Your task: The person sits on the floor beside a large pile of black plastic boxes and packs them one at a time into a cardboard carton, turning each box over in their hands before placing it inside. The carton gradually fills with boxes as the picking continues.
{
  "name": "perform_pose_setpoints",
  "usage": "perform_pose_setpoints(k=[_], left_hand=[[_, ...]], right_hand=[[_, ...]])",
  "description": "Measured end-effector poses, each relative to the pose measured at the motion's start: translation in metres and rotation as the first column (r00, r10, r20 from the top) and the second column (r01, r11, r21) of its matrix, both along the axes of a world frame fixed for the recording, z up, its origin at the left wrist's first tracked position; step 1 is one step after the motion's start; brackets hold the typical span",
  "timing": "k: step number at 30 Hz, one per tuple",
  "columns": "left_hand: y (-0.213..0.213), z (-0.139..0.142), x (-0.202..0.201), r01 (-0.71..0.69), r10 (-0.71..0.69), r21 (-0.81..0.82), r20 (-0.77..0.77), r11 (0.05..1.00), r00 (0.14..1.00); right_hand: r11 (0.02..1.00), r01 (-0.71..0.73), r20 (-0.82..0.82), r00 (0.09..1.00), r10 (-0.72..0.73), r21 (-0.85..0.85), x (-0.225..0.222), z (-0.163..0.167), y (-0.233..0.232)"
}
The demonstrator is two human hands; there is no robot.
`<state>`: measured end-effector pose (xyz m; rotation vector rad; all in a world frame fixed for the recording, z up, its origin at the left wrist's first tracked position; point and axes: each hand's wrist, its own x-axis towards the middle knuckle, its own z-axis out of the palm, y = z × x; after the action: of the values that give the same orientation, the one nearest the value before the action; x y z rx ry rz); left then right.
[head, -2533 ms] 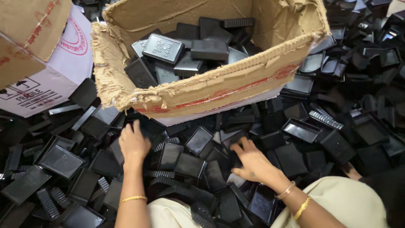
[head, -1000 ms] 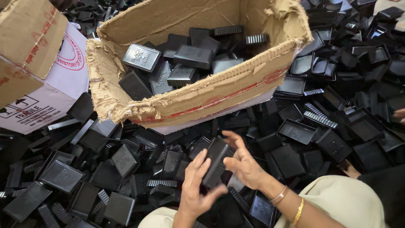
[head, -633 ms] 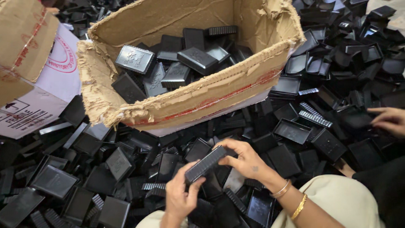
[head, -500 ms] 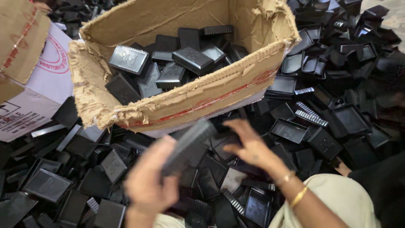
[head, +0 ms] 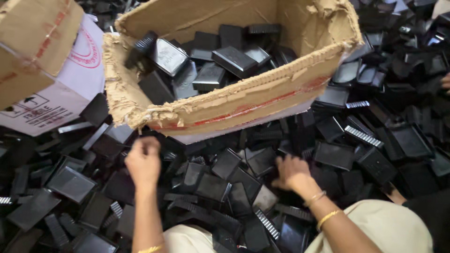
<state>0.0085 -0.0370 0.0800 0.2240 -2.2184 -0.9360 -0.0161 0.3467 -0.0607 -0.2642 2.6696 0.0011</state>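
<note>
Black plastic tray-like parts (head: pixel 213 187) cover the floor in a loose heap. A torn cardboard box (head: pixel 243 105) stands tilted behind them, partly filled with the same parts. One blurred black part (head: pixel 140 47) is in the air over the box's left corner. My left hand (head: pixel 143 161) is raised in front of the box's near wall, fingers curled, with nothing seen in it. My right hand (head: pixel 293 173) reaches down onto the heap, fingers spread on the parts, with bangles on its wrist.
A second cardboard box (head: pixel 44 70) with a white printed side stands at the left. Another person's hand (head: pixel 445 82) shows at the right edge. My knees in pale cloth (head: pixel 375 229) are at the bottom.
My left hand held a black part, swung it up toward the box and let it go; the part now flies over the box. My right hand has dropped back onto the heap.
</note>
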Motion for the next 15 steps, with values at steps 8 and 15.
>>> perform_pose_setpoints(k=[8,15], left_hand=[[0.002,-0.07,-0.027,-0.018,0.087,-0.114,0.642,0.993,0.762],[0.018,-0.081,-0.009,0.077,0.123,-0.196,0.827,0.978,0.549]], right_hand=[[0.994,0.092,0.17,0.98,-0.1,0.053,0.011,0.023,-0.025],[0.957,0.054,0.19,0.982,0.001,-0.285,0.013,-0.002,-0.019]])
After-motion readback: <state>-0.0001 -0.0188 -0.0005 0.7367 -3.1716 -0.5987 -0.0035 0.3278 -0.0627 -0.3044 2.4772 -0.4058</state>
